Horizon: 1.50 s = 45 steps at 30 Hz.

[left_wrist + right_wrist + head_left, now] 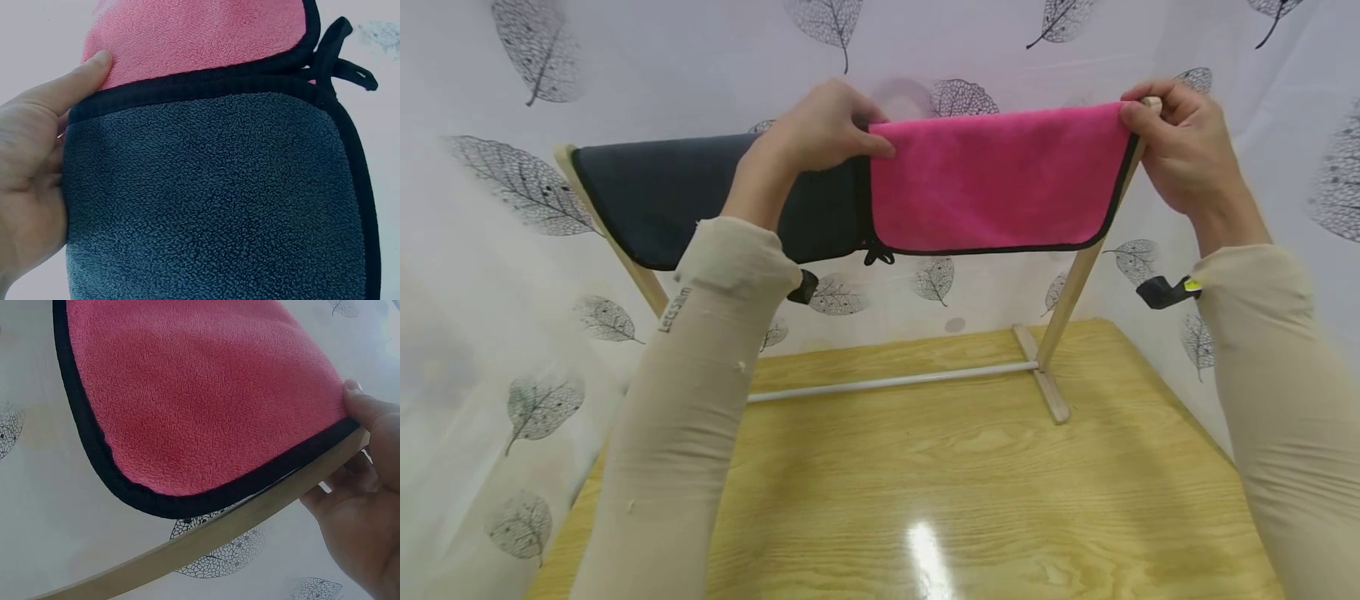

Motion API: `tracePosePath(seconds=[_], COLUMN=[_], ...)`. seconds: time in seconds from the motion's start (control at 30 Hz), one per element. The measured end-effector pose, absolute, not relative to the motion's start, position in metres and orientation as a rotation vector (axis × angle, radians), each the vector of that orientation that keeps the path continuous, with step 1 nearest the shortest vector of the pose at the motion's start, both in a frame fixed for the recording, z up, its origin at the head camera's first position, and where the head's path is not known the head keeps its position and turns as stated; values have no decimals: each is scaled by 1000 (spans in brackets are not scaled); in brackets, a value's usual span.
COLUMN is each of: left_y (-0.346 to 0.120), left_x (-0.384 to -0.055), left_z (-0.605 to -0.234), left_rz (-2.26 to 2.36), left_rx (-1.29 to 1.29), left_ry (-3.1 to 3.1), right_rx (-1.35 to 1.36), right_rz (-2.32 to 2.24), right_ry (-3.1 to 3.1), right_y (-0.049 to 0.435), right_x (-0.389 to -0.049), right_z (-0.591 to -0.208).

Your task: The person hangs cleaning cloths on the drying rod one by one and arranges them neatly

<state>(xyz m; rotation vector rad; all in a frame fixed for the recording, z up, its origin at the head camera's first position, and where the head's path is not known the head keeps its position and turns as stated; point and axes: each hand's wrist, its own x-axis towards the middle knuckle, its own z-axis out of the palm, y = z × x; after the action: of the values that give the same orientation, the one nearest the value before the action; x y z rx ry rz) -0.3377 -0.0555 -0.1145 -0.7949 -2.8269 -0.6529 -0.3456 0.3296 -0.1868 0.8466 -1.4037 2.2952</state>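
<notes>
A pink towel point(992, 183) with black edging hangs folded over the top of a wooden rack, beside a dark grey towel point(647, 200). My left hand point(820, 125) holds the pink towel's upper left corner, thumb in front and fingers behind, where the two towels meet. With my right hand point(1187, 142) I pinch its upper right corner against the rack's right post point(1075, 279). In the left wrist view, the thumb lies on pink cloth next to the grey towel point(212, 187). Black loops point(337, 56) hang at the lower corners. The top bar is hidden under the towels.
The rack stands on a wood-grain table point(925, 467). A white lower bar point(895, 382) runs to its right foot point(1045, 379). A left post point(643, 279) shows partly behind my left forearm. A white leaf-print curtain point(625, 75) surrounds the table.
</notes>
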Motion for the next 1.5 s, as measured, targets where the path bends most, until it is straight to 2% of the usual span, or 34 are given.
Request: tracePosePath(seconds=[0.3,0.63,0.87,1.17,1.5], left_y=[-59,-61,-64,-91,-142], left_x=[-335,-332,-323,-289,-247], left_z=[-111,-109,-110,-115,-134], left_rz=[-624,-508,-454,-508,-414], left_rx=[-792,-787,-718,-631,-555], left_ry=[-2842,-2848,-2815,-2596,-2577], right_rx=[707,634,411,281,405], right_rz=[2062,2046,1777,1275,877], right_ry=[-1730,-1775,-1909,-2229,-2407], right_y=[327,323,322,327,333], right_x=[-344,-337,-329,-308,-280], right_z=[-182,-181,-179,-180,-190])
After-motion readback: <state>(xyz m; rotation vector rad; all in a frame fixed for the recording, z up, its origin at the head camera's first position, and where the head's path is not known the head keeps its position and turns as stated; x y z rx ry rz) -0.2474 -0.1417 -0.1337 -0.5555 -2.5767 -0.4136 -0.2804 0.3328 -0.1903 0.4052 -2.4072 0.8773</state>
